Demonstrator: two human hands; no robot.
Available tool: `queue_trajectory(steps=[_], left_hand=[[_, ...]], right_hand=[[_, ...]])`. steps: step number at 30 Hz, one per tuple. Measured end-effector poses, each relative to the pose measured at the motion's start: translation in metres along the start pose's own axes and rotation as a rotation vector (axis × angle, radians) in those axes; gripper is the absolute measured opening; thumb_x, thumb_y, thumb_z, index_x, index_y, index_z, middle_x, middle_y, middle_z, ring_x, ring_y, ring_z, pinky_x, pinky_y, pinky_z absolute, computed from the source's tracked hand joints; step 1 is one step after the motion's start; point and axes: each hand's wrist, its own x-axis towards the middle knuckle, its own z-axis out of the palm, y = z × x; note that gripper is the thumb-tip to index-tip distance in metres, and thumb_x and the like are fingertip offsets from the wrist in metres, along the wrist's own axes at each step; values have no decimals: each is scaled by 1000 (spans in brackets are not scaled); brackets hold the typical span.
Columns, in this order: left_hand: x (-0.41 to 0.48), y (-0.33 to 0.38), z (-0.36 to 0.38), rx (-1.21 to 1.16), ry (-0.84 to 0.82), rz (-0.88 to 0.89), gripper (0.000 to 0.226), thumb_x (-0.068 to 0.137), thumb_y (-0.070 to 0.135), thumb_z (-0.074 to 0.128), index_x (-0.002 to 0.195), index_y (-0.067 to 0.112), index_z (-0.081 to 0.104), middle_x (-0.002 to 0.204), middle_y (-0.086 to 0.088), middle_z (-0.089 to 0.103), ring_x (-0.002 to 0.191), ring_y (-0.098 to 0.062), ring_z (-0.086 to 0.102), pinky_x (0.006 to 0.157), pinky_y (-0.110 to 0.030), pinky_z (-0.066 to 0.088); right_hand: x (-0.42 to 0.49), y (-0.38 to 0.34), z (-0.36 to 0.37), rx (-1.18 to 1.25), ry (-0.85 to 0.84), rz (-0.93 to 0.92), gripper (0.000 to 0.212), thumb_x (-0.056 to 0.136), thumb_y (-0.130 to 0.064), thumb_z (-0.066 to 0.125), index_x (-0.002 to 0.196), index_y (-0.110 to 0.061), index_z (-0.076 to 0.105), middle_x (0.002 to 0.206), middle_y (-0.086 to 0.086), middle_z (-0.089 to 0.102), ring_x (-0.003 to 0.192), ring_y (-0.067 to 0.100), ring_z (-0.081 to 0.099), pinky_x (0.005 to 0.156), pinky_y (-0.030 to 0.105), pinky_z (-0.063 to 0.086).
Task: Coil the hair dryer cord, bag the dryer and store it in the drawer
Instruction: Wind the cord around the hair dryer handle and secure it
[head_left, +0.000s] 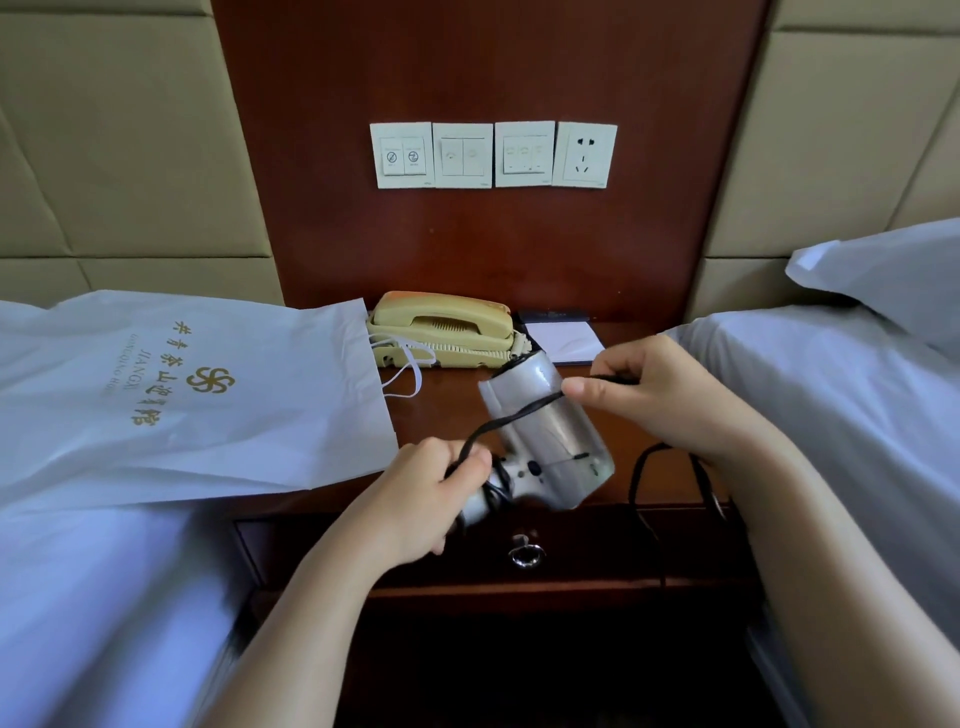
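Note:
A silver hair dryer (550, 431) hangs over the dark wooden nightstand (447, 415), nozzle pointing away from me. My left hand (421, 499) grips its handle, where a few turns of the black cord (511, 413) are wrapped. My right hand (649, 389) pinches the cord and holds it taut across the dryer's barrel. The rest of the cord loops down under my right wrist over the nightstand's front. A white paper bag (171, 395) with gold lettering lies flat on the left bed, its mouth toward the nightstand. The drawer (613, 540) with a metal ring pull (525, 553) is closed.
A cream telephone (441, 327) and a white notepad (563, 340) sit at the back of the nightstand. Wall switches and a socket (584, 154) are above. White-sheeted beds flank both sides, with a pillow (883, 270) on the right bed.

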Motion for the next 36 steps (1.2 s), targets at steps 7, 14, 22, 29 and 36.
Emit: queue_trajectory(steps=[7, 14, 22, 29, 36], left_hand=[[-3, 19, 7, -92, -172, 13, 41, 97, 38, 35, 77, 6, 50, 55, -18, 51, 47, -27, 49, 37, -25, 35], [-4, 32, 27, -100, -328, 9, 34, 94, 32, 35, 108, 9, 57, 56, -5, 56, 38, -16, 49, 34, -23, 36], [1, 19, 9, -510, -98, 92, 33, 95, 15, 34, 82, -7, 56, 57, -29, 56, 30, -18, 45, 31, -19, 32], [16, -3, -8, -931, 275, -125, 34, 96, 14, 27, 84, 2, 56, 55, -16, 56, 29, -19, 40, 33, -18, 30], [26, -19, -15, -1048, 570, -296, 39, 91, 18, 25, 84, -1, 59, 61, -17, 56, 33, -20, 43, 36, -20, 34]], right_hand=[[2, 8, -1, 157, 299, 52, 45, 83, -27, 67, 47, -15, 43, 34, -12, 34, 36, 3, 28, 39, 10, 21], [-1, 32, -3, 331, 127, 264, 43, 83, -28, 64, 51, -13, 39, 40, -12, 32, 37, 2, 25, 39, 13, 23], [-13, 22, 11, 242, -68, 469, 26, 92, 12, 38, 112, 24, 50, 119, 43, 51, 108, 54, 51, 86, 47, 41], [-6, 32, 57, 161, -420, 341, 38, 98, -29, 44, 65, -14, 56, 40, -13, 36, 37, 3, 28, 38, 16, 25], [1, -15, 69, -187, -446, 28, 23, 94, -27, 49, 86, -20, 70, 58, -6, 52, 55, 3, 46, 57, 16, 38]])
